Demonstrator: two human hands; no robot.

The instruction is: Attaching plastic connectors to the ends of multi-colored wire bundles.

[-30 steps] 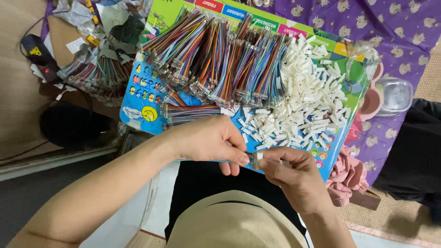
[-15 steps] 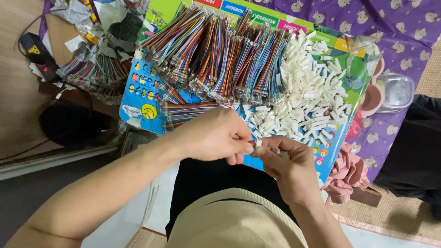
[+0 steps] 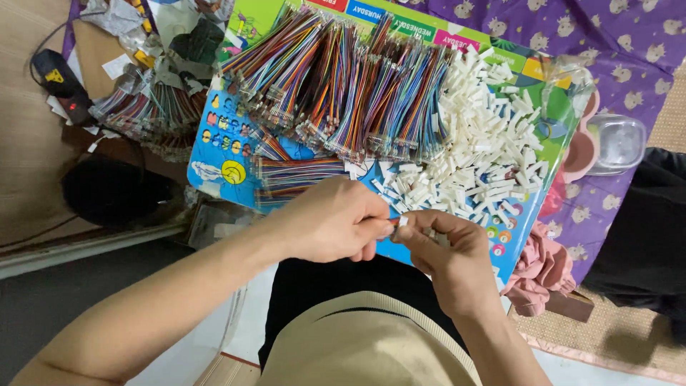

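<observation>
Since a second ago both hands have drawn closer together, just off the near edge of the colourful board (image 3: 221,154). The left hand (image 3: 332,221) pinches a thin wire end; the right hand (image 3: 446,254) holds a small white connector (image 3: 402,221) against it. Beyond them lie bundled multicoloured wires (image 3: 343,86) beside a heap of white connectors (image 3: 486,150).

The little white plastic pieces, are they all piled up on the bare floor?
No, the small white plastic pieces lie heaped on a colourful printed board, beside bundles of rainbow-coloured wires.
</observation>
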